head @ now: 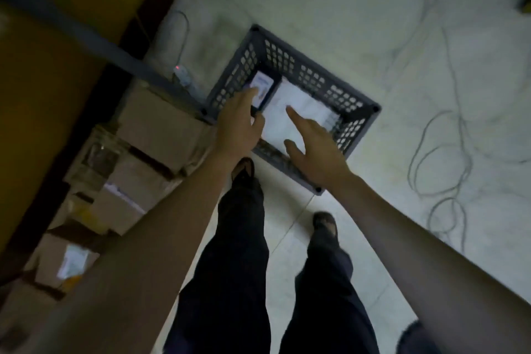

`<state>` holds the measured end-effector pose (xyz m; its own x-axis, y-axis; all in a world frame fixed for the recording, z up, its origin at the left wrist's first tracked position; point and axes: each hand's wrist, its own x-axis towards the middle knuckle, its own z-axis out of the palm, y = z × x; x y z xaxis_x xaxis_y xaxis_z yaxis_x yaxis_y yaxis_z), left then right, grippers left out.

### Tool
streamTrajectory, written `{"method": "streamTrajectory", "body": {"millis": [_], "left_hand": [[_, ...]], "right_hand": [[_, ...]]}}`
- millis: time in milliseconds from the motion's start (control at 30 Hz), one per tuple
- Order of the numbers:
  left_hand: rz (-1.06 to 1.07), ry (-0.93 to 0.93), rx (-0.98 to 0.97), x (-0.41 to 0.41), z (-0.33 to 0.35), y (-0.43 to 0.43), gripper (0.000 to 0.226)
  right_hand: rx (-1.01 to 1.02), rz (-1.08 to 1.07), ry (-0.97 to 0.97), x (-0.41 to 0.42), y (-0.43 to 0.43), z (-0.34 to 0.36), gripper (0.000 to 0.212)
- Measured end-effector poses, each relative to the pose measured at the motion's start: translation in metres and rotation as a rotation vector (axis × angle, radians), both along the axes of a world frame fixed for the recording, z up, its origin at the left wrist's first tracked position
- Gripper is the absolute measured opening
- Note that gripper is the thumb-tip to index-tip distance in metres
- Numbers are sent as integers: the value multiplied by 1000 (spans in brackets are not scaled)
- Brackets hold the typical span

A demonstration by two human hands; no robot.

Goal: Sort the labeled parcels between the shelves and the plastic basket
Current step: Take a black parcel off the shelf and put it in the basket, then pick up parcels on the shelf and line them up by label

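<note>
A grey perforated plastic basket [313,66] stands on the floor ahead of my feet. Inside lie a large white parcel [298,106] and a small dark parcel with a white label [263,86]. My left hand [240,121] reaches over the basket's near left corner, fingers spread, fingertips at the small labeled parcel. My right hand [313,146] hovers over the white parcel with the index finger stretched out and the thumb apart. Neither hand grips anything. To the left, cardboard parcels [161,123] sit on a low shelf, one with a white label [71,263].
A grey shelf rail [86,37] crosses the upper left above the boxes. A power strip with a red light [182,73] and loose cables [442,152] lie on the pale tiled floor. My dark-trousered legs and shoes [242,172] stand just behind the basket.
</note>
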<state>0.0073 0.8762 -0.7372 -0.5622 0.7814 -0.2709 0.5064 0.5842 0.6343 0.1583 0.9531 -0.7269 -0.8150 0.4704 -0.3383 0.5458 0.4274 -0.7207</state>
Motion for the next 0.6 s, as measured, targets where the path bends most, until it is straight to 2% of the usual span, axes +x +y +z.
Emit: {"method": "streamTrajectory", "body": {"millis": [100, 200, 400, 600], "left_hand": [[37, 168, 109, 25, 101, -28, 34], [52, 445, 178, 52, 203, -63, 34], [190, 833, 304, 68, 390, -172, 37], [333, 1204, 134, 65, 563, -332, 42]], "right_hand": [[92, 100, 137, 27, -11, 84, 57], [214, 234, 276, 41, -24, 173, 54], [447, 526, 552, 10, -84, 337, 58], [613, 829, 840, -46, -219, 491, 57]]}}
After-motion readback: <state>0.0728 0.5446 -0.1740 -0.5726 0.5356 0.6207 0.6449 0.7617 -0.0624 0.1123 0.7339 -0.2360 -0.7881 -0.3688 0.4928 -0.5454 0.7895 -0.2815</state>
